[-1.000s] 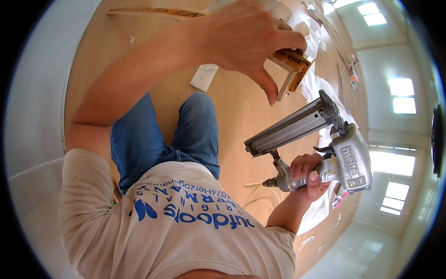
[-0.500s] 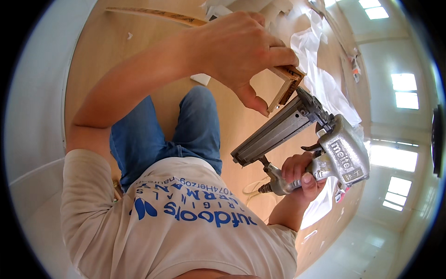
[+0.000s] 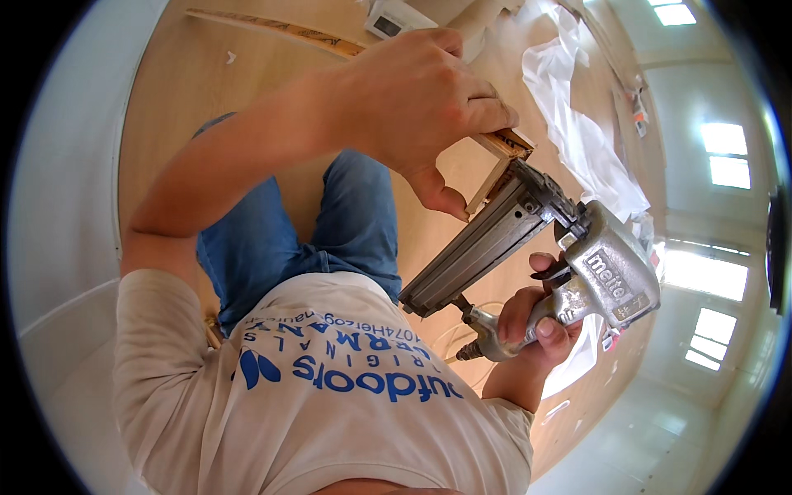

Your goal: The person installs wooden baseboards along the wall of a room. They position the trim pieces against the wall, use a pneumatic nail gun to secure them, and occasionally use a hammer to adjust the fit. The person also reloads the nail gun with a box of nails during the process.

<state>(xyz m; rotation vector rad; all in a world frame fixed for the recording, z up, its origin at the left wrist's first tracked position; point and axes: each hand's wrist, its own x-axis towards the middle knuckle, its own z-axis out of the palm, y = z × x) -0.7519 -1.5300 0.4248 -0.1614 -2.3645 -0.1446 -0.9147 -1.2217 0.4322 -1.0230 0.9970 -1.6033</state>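
My left hand grips a small wooden corner piece made of two joined strips with printed faces, thumb and fingers spanning it. My right hand is wrapped around the handle of a silver pneumatic nail gun, a finger raised by the trigger. The gun's nose is up against or right beside the wooden corner, its dark magazine slanting down toward my body. An air hose fitting sticks out from the handle's end. My jeans-clad legs lie below the left hand.
On the wood-coloured floor lie a long wooden strip, a white boxy item, crumpled white sheeting and an orange-and-white tool. A pale wall runs along my left.
My left hand has shifted down and left with the wooden piece, and the nail gun's nose has come up to its corner. A right-hand finger has lifted toward the trigger.
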